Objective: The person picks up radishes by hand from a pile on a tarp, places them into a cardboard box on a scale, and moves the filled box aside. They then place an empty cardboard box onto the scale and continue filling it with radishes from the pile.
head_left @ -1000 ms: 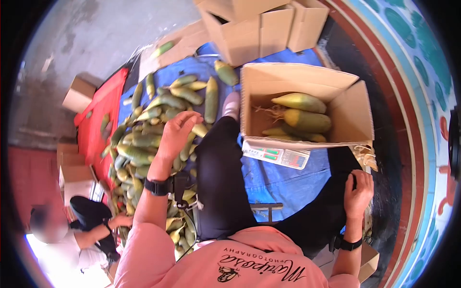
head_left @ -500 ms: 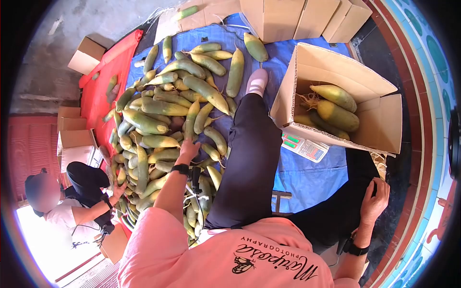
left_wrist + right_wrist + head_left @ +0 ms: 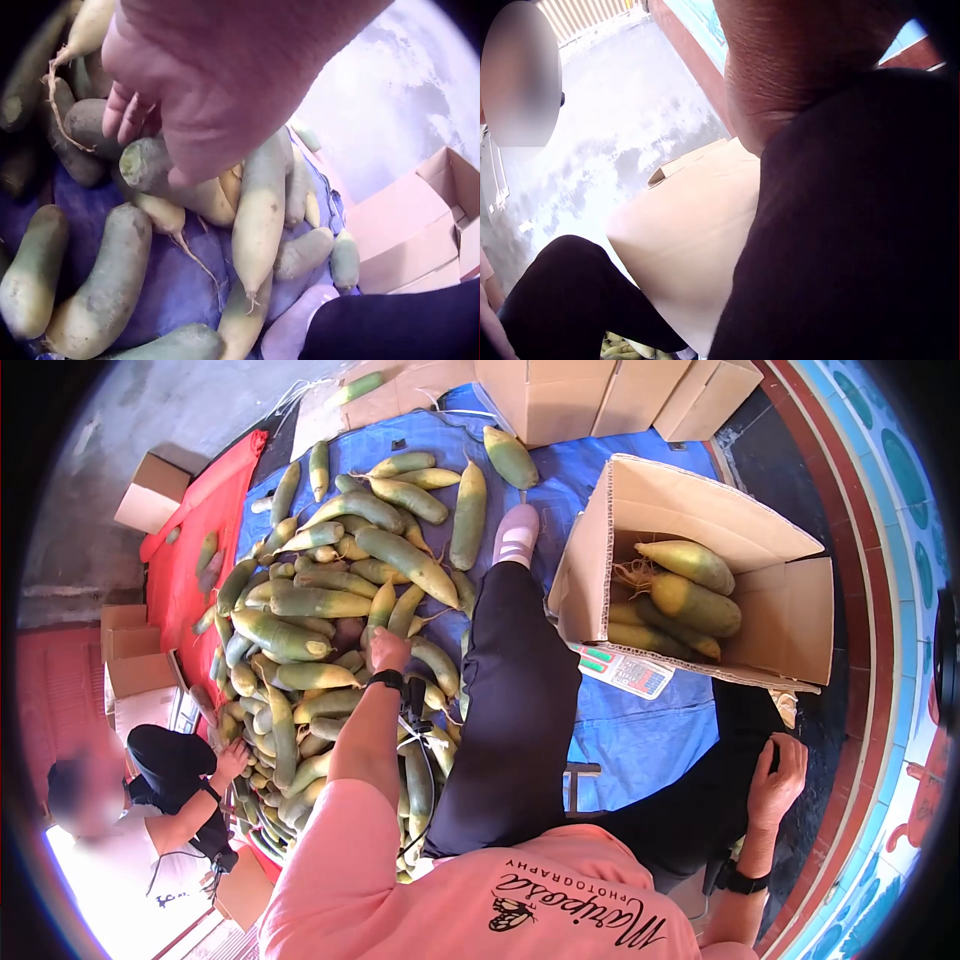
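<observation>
Green radishes (image 3: 320, 603) lie in a big pile to the left. My left hand (image 3: 388, 650) is down among them and grips one radish (image 3: 380, 605) near its lower end. In the left wrist view, the thumb and fingers curl around that radish (image 3: 142, 165), its cut end showing and part of it hidden under the palm. Resting on my right knee, my right hand (image 3: 778, 775) is loosely bent and holds nothing. Several radishes (image 3: 695, 603) sit inside an upright cardboard box (image 3: 720, 510) in front of the right leg.
The box stands on a scale (image 3: 628, 672) with a lit display, over a blue tarp (image 3: 640, 750). More cardboard boxes (image 3: 570, 400) stand at the back. At the left, another person's hand (image 3: 233, 760) touches the pile's edge. My left foot (image 3: 517, 532) stands beside the radishes.
My left hand has come down from above the pile onto a radish and its fingers have closed around it. The head view has shifted. My right hand stays on the knee.
</observation>
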`<state>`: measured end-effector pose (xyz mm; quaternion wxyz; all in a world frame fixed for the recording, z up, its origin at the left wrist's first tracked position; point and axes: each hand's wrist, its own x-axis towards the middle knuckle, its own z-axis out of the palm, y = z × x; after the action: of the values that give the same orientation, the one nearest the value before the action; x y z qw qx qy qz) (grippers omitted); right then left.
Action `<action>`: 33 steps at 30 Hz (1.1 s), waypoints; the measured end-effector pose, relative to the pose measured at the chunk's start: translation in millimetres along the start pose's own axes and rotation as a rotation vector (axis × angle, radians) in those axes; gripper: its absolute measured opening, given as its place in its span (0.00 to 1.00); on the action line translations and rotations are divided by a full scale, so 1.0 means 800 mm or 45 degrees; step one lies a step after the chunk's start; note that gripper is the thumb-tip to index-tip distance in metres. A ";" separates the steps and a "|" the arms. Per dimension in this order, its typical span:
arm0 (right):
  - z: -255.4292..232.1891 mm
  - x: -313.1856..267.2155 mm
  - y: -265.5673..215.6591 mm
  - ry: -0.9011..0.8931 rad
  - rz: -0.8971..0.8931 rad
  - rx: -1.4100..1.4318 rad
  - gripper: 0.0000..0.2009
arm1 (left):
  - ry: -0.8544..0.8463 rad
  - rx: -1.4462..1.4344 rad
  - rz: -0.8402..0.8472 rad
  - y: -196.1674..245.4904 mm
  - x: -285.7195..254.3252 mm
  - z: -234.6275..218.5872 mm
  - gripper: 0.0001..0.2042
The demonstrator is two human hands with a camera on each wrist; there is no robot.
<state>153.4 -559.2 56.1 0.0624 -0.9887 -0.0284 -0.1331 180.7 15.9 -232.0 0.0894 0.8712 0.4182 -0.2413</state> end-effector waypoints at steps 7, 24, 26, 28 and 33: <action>-0.006 0.005 -0.006 0.006 0.026 0.035 0.04 | -0.128 -0.422 0.045 -0.061 0.093 0.084 0.30; -0.009 -0.005 0.006 0.050 0.063 0.120 0.04 | -0.654 -2.133 0.479 -0.065 -0.225 -0.203 0.19; -0.012 -0.005 0.005 0.085 0.042 0.165 0.05 | -0.623 -2.021 0.727 -0.030 -0.255 -0.248 0.24; -0.020 -0.004 0.004 0.076 0.084 0.207 0.06 | -0.764 -1.923 0.907 0.010 -0.275 -0.284 0.29; -0.091 0.040 -0.049 0.126 0.054 1.026 0.16 | -1.308 -1.604 1.203 0.115 -0.335 -0.291 0.37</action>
<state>162.9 -528.6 138.6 0.4490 -0.8778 -0.0550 -0.1576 189.1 -143.0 98.3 0.8066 0.5285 -0.0156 -0.2641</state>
